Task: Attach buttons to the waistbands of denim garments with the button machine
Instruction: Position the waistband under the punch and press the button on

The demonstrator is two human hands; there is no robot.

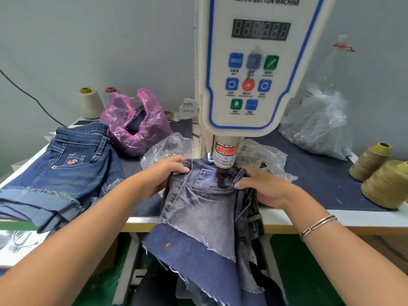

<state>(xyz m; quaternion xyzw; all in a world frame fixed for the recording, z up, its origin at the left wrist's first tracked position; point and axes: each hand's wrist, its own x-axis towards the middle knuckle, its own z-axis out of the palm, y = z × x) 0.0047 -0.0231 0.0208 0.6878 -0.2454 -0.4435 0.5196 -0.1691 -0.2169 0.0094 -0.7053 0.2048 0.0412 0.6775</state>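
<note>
A grey-blue pair of denim shorts lies under the white servo button machine, its waistband beneath the machine's punch head. My left hand grips the waistband on the left of the punch, fingers curled over the fabric edge. On the right side my right hand holds the waistband, thumb on top. The shorts' cuffed leg hangs over the table's front edge.
A stack of dark denim shorts lies at the left. A pink plastic bag and clear bags of buttons flank the machine. Thread cones stand at the right, another cone at the back left.
</note>
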